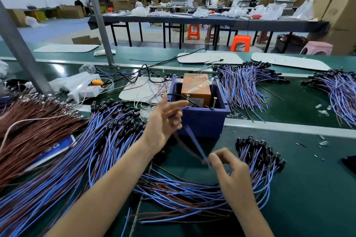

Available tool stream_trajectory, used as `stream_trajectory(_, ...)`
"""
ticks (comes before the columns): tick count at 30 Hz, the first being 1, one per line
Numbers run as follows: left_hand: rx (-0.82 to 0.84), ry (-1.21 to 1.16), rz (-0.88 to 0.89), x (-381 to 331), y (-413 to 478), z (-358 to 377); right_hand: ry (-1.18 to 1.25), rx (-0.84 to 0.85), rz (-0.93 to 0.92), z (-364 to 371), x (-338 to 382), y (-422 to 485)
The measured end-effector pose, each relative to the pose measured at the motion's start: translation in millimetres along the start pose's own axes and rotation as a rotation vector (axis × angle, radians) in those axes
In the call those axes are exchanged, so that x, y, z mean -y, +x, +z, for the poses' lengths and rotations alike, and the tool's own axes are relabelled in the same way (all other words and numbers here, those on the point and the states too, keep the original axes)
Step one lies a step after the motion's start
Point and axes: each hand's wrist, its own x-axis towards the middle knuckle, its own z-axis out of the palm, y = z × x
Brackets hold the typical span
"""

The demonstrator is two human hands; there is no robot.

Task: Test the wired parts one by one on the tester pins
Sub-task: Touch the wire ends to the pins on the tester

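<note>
One blurred blue-brown wire pair (194, 142), pinched in the right hand (229, 167), lower centre. Left hand (163, 121) beside the blue tester box (202, 123); grip unclear.

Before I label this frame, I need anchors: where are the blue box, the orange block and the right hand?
blue box (202, 123): head view, front wall.
orange block (195, 86): head view, taped top face.
right hand (231, 173): head view, back of hand.

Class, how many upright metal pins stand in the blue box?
2. The left pin stands by the orange block's near left corner, just beyond the left hand; the right pin stands by its near right corner. Others may be hidden.
</note>
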Motion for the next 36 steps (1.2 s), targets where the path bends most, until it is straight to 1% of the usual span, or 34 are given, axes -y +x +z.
stream_trajectory(2, 0.016, -0.124, 0.106, -16.0, -1.7, -6.8, 0.130, 0.075, 0.004, -0.1, 4.1, -2.0)
stream_trajectory(4, -0.016, -0.172, 0.193, -33.2, -2.9, -15.2, 0.191, 0.171, 0.028, 0.3, 7.4, -2.5)
stream_trajectory(6, -0.075, -0.119, 0.248, -48.6, -3.3, -24.2, 0.154, 0.216, 0.026, 2.2, 7.0, -3.2)
stream_trajectory(7, -0.107, -0.036, 0.261, -54.9, -3.9, -29.2, 0.131, 0.231, 0.021, 3.4, 6.8, -3.6)
stream_trajectory(8, -0.145, 0.094, 0.266, -60.4, -5.2, -34.4, 0.115, 0.247, 0.017, 4.8, 5.1, -4.3)
stream_trajectory(9, -0.180, 0.272, 0.262, -64.1, -6.8, -39.0, 0.095, 0.263, 0.013, 5.3, 5.1, -5.0)
stream_trajectory(11, -0.201, 0.770, 0.234, -65.6, -11.6, -47.9, 0.008, 0.301, -0.008, 6.7, 3.9, -6.3)
stream_trajectory(13, -0.121, 1.297, 0.194, -54.9, -19.5, -55.1, -0.079, 0.328, -0.026, 8.4, 3.5, -7.3)
stream_trajectory(14, -0.070, 1.481, 0.157, -45.5, -25.0, -57.5, -0.096, 0.331, -0.032, 9.3, 3.7, -7.8)
stream_trajectory(15, -0.037, 1.608, 0.106, -35.2, -30.9, -59.8, -0.105, 0.336, -0.035, 10.2, 4.5, -8.2)
stream_trajectory(17, -0.038, 1.784, 0.038, -14.8, -41.8, -62.4, -0.119, 0.348, -0.038, 11.7, 5.2, -8.5)
stream_trajectory(20, -0.081, 2.026, 0.067, 6.2, -49.0, -62.8, -0.143, 0.353, -0.049, 12.4, 5.4, -8.8)
stream_trajectory(23, -0.074, 2.101, 0.069, 17.2, -48.9, -57.3, -0.145, 0.348, -0.049, 11.8, 6.0, -8.6)
stream_trajectory(28, -0.010, 2.092, 0.165, 25.7, -49.5, -57.6, -0.146, 0.342, -0.042, 10.9, 4.8, -8.1)
stream_trajectory(31, -0.016, 2.075, 0.204, 28.0, -48.8, -57.8, -0.181, 0.304, -0.085, 11.7, 5.7, -7.5)
stream_trajectory(33, -0.039, 2.004, 0.257, 30.4, -49.0, -54.5, -0.164, 0.295, -0.095, 12.6, 7.5, -7.2)
stream_trajectory(34, -0.063, 1.924, 0.297, 31.6, -49.9, -51.5, -0.153, 0.297, -0.091, 13.2, 7.7, -7.4)
stream_trajectory(36, -0.097, 1.656, 0.351, 32.5, -51.8, -43.5, -0.148, 0.302, -0.077, 13.9, 7.3, -7.0)
